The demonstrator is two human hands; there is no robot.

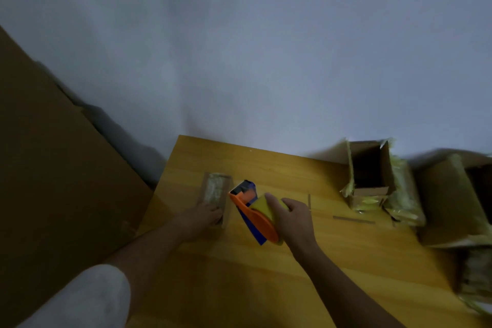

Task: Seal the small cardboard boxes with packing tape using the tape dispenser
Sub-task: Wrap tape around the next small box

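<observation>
My wooden surface (266, 274) meets a pale wall (266, 48); a big flat cardboard sheet (53, 168) leans at my left.

A small brown cardboard box (216, 196), closed, with a strip of shiny tape along its top, lies flat near the left edge of the table, its near end under my left hand (203, 217). Just to its right, my right hand (291, 217) grips an orange and blue plastic tape dispenser (253, 210) carrying a yellowish roll of packing tape, tilted with its dark cutter end close beside the box. Farther right stands an open, empty cardboard box (370, 176) with loose tape on its flaps.
</observation>
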